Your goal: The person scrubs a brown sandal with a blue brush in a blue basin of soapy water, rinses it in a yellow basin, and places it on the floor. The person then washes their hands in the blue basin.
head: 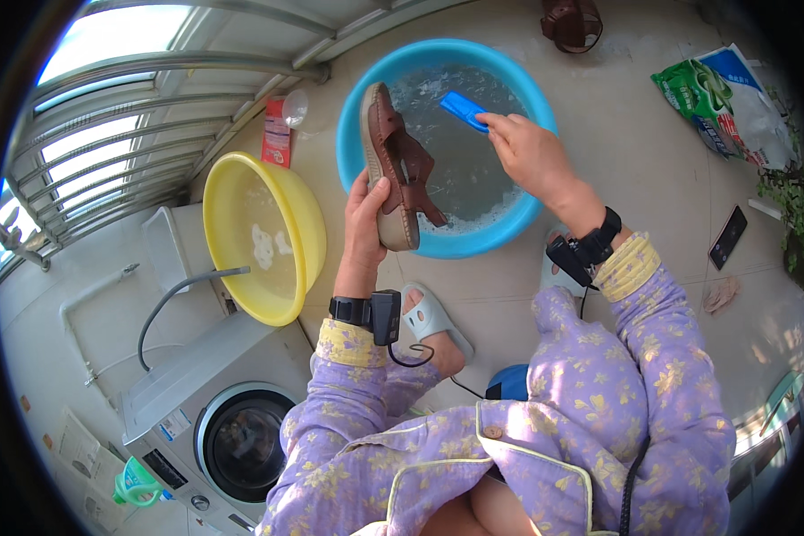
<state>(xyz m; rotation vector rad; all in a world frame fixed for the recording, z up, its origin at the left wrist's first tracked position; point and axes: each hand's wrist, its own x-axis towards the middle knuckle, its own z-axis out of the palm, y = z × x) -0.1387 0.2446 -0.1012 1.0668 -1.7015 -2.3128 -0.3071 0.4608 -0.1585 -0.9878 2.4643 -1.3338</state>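
Note:
My left hand (365, 218) grips a brown leather sandal (402, 161) by its side near the heel, with the pale sole turned to the left. The sandal is tilted, toe end up, over the left part of a blue plastic basin (546, 127). Greyish water with some suds fills the basin. In my right hand (532, 157) is a blue plastic brush (463, 110), pinched at its end above the water and apart from the sandal. Its bristles are hidden.
To the left, a yellow basin (315, 234) holds water and foam, near a grey hose (174, 295) and a washing machine (208, 429). Another brown sandal (573, 25) lies beyond the blue basin. A plastic bag (730, 110) and a phone (728, 237) are on the floor at right.

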